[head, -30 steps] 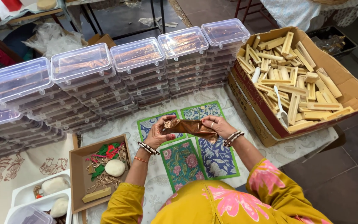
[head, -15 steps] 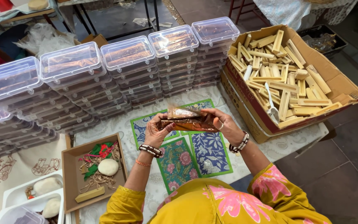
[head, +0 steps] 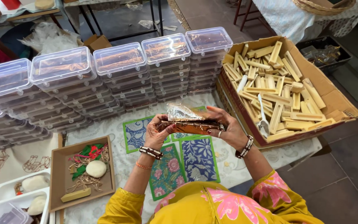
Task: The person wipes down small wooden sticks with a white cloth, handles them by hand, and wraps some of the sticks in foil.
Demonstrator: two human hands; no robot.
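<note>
At the frame's centre, above the desk (head: 117,130), the left hand (head: 157,132) and right hand (head: 228,129) are gripping opposite ends of a long brown bar half-wrapped in silver foil (head: 189,121), fingers (head: 168,128) curled closed around it.

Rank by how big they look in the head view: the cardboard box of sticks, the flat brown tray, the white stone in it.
1. cardboard box
2. brown tray
3. white stone
</note>
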